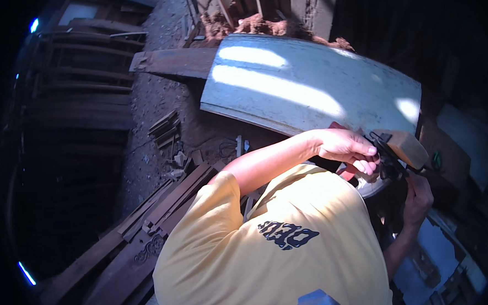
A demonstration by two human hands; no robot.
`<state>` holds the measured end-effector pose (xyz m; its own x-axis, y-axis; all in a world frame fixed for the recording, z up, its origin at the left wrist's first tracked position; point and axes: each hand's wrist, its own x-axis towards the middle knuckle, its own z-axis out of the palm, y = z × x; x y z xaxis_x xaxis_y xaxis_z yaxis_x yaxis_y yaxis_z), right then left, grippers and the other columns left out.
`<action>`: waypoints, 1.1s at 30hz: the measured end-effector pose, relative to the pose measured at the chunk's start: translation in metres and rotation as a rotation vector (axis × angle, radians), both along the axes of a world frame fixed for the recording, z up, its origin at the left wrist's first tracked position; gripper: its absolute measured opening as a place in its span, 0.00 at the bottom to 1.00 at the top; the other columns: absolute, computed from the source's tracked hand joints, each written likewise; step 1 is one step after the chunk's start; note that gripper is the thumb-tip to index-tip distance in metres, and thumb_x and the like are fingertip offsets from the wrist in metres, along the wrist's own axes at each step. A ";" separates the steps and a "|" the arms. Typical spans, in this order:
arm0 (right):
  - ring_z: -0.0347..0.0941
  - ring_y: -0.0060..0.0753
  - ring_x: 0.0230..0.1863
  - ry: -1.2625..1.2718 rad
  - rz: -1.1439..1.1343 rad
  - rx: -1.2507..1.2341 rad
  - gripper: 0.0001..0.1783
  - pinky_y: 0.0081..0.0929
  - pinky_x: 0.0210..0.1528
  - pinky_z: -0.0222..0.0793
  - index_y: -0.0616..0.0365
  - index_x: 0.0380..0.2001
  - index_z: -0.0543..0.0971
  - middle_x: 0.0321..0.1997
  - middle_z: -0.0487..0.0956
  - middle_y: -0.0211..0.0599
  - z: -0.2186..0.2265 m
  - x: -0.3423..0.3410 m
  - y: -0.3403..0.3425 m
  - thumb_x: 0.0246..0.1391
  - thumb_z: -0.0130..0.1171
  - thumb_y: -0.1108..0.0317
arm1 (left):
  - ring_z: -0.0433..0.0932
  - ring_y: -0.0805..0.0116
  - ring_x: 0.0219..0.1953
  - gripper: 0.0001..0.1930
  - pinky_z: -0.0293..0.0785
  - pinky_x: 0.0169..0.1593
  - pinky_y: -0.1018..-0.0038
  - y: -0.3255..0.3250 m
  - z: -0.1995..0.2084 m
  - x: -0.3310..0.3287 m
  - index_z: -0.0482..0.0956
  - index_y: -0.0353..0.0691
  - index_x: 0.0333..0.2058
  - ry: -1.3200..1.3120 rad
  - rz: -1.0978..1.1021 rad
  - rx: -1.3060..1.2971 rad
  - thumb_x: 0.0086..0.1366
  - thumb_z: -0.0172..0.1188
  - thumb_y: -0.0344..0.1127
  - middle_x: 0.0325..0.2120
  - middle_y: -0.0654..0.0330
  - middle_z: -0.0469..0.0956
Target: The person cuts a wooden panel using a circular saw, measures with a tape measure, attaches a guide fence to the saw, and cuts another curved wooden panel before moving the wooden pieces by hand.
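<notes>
My left hand [350, 148] is right of centre, its fingers curled and the thumb tip pinched against a dark, thin-armed black thing [387, 164]. What kind of thing it is, I cannot make out in the shadow. Below and to the right, my right hand [417, 197] reaches up with its fingertips closed at the lower end of the same black thing. Just behind it lies a tan block with rounded edges [408, 147]. Something red [345, 173] shows under my left hand, mostly hidden.
A pale blue board [306, 83] with sunlit patches lies beyond my hands. A brown plank [181, 62] juts out at its left. Stacked timber, including a carved brown board [131, 269], lies at the lower left. A small green object [436, 160] sits right of the block.
</notes>
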<state>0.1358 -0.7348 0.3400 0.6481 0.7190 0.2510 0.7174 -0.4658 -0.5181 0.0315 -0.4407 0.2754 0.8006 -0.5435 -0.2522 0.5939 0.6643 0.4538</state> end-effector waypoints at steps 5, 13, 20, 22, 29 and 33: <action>0.80 0.51 0.40 -0.028 0.044 -0.010 0.09 0.43 0.42 0.75 0.63 0.44 0.85 0.38 0.82 0.48 -0.004 -0.004 0.001 0.62 0.60 0.77 | 0.85 0.68 0.42 0.18 0.82 0.52 0.72 -0.010 0.009 -0.012 0.82 0.29 0.44 0.011 0.093 0.281 0.77 0.58 0.42 0.40 0.53 0.85; 0.82 0.49 0.40 0.031 0.039 -0.033 0.09 0.41 0.44 0.76 0.66 0.42 0.85 0.37 0.84 0.48 -0.003 0.003 -0.001 0.62 0.59 0.78 | 0.83 0.68 0.47 0.20 0.78 0.53 0.69 0.010 0.004 0.007 0.77 0.32 0.53 -0.220 -0.187 0.091 0.81 0.49 0.45 0.44 0.57 0.83; 0.81 0.52 0.41 0.006 0.050 -0.039 0.10 0.43 0.44 0.76 0.64 0.44 0.84 0.38 0.83 0.49 0.003 0.002 0.002 0.61 0.58 0.79 | 0.80 0.73 0.39 0.17 0.79 0.48 0.72 -0.001 0.009 0.000 0.78 0.35 0.42 -0.039 -0.045 0.211 0.80 0.51 0.45 0.35 0.61 0.82; 0.81 0.53 0.41 0.024 0.055 -0.046 0.11 0.44 0.44 0.76 0.64 0.44 0.84 0.39 0.83 0.50 0.006 0.002 0.006 0.61 0.58 0.79 | 0.81 0.73 0.36 0.18 0.80 0.46 0.72 0.000 0.013 -0.003 0.79 0.35 0.39 -0.048 -0.038 0.227 0.79 0.53 0.46 0.33 0.61 0.82; 0.81 0.55 0.40 0.016 0.015 -0.033 0.09 0.46 0.42 0.76 0.64 0.43 0.84 0.38 0.82 0.51 0.006 -0.006 0.001 0.60 0.58 0.79 | 0.83 0.71 0.32 0.26 0.80 0.40 0.72 -0.015 0.047 -0.005 0.82 0.32 0.39 -0.024 0.007 0.878 0.72 0.62 0.57 0.29 0.58 0.82; 0.81 0.52 0.40 -0.048 0.000 -0.009 0.09 0.45 0.42 0.76 0.63 0.43 0.84 0.39 0.83 0.47 0.005 -0.009 0.000 0.59 0.60 0.78 | 0.84 0.69 0.37 0.29 0.83 0.46 0.71 -0.011 0.045 -0.006 0.80 0.30 0.42 -0.067 -0.086 0.824 0.75 0.56 0.59 0.32 0.56 0.83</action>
<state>0.1267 -0.7347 0.3450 0.6355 0.7214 0.2751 0.7412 -0.4704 -0.4789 0.0250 -0.4514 0.3199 0.7924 -0.2653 -0.5492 0.5815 0.0569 0.8115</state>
